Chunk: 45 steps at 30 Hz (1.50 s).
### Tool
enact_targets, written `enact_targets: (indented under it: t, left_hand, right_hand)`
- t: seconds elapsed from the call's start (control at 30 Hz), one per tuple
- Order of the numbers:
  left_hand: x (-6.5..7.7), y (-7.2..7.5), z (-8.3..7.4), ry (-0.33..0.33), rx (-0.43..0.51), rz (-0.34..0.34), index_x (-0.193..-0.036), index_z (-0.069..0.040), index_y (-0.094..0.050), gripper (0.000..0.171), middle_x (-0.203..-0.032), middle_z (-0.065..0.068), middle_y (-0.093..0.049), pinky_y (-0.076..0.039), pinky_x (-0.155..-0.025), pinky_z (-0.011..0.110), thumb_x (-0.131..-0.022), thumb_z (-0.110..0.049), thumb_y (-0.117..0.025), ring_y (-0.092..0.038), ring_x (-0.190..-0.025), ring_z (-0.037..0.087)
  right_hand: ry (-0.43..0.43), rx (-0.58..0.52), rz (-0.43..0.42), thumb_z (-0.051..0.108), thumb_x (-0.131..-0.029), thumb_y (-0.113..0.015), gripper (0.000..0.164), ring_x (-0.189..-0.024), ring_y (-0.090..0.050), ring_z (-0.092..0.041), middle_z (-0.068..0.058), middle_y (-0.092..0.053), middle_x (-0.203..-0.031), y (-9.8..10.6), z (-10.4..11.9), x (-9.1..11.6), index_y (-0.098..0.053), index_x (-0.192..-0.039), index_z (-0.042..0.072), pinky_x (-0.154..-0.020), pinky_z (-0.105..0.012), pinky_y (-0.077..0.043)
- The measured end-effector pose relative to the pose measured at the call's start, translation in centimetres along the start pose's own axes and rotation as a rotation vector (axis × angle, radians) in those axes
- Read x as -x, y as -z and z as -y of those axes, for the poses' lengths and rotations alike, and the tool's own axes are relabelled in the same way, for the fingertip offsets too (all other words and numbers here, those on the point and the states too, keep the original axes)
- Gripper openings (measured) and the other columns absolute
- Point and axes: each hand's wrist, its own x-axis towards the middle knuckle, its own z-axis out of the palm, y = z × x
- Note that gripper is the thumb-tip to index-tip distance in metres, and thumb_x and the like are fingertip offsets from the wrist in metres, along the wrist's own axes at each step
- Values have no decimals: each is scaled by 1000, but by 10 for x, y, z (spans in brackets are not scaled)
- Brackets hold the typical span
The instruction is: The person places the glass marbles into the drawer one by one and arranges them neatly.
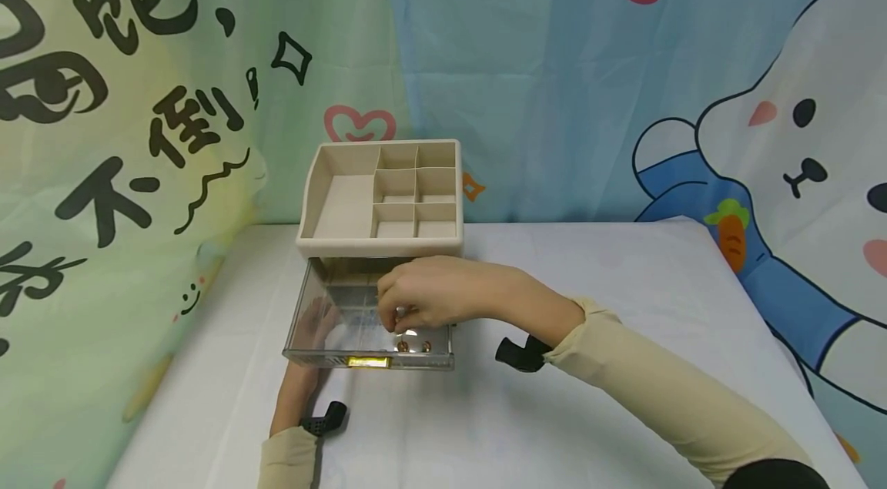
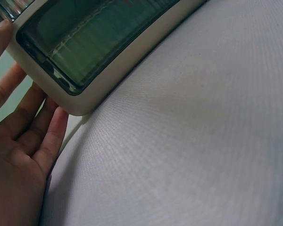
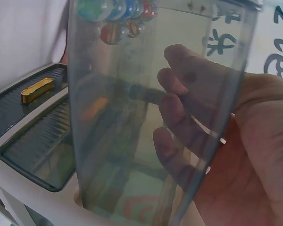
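A cream desktop organizer (image 1: 383,246) has a clear drawer (image 1: 305,312) pulled out at the front. My right hand (image 1: 443,293) reaches over the drawer's right wall, fingers loosely bent inside it. Seen through the wall in the right wrist view, no object shows between the fingertips (image 3: 167,106). Several glass marbles (image 3: 112,32) in blue, green, red and brown lie at the drawer's front end. My left hand (image 2: 23,127) touches the organizer's side, fingers nearly straight and thumb at the front edge. In the head view it is partly seen through the drawer.
The organizer's top (image 1: 346,212) has one large and several small compartments. Below the pulled-out drawer, another drawer front with a gold handle (image 3: 37,90) sits in the body. A white cloth (image 1: 554,412) covers the table, and a printed curtain (image 1: 513,88) hangs close behind.
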Motion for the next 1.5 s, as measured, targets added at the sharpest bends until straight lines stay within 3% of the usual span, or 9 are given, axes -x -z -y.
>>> enact_targets:
  t: [0.37, 0.6, 0.83, 1.07, 1.3, 1.5]
  left_hand:
    - [-2, 1, 1, 3, -5, -1, -145, -16, -57, 57, -153, 13, -56, -36, -120, 56, -102, -53, -59, -53, -140, 31]
    - [-2, 3, 2, 16, -3, 5, -145, -18, -57, 57, -153, 12, -56, -35, -121, 57, -101, -54, -58, -52, -141, 32]
    - [0, 3, 3, 27, 6, -3, -149, -17, -54, 60, -157, 13, -51, -30, -124, 58, -101, -53, -60, -46, -147, 33]
    - [1, 1, 11, 21, 37, -8, -154, -13, -48, 66, -158, 17, -50, -25, -127, 59, -101, -50, -60, -45, -148, 38]
    - [-3, -1, 14, -1, 41, -15, -148, -16, -55, 56, -148, 13, -59, -36, -120, 52, -102, -48, -60, -57, -134, 31]
    - [-4, 0, 10, 10, 37, -7, -152, -13, -51, 59, -154, 15, -54, -36, -120, 53, -103, -46, -58, -51, -140, 33]
  right_hand:
    - [38, -134, -171, 17, -98, -74, 4, -107, -65, -11, 9, -69, -107, 7, -4, 26, -76, -102, 19, -93, -24, -53]
    - [24, -216, -253, 16, -100, -72, 9, -103, -63, -2, 12, -68, -109, 12, -6, 46, -76, -106, 21, -92, -23, -54]
    - [-30, -256, -333, 15, -98, -74, 11, -103, -63, -7, 11, -67, -110, 11, -10, 72, -75, -106, 21, -93, -28, -55]
    - [-18, -289, -495, 9, -95, -77, 18, -104, -64, -11, 8, -70, -113, 4, -22, 101, -75, -108, 20, -87, -25, -55]
    - [-205, -299, -651, 12, -95, -77, 23, -94, -59, -5, 12, -71, -107, -18, -37, 130, -74, -110, 29, -77, -24, -51]
    - [-361, -298, -747, 9, -95, -77, 27, -92, -58, -5, 13, -70, -108, -43, -49, 161, -73, -112, 30, -79, -21, -50]
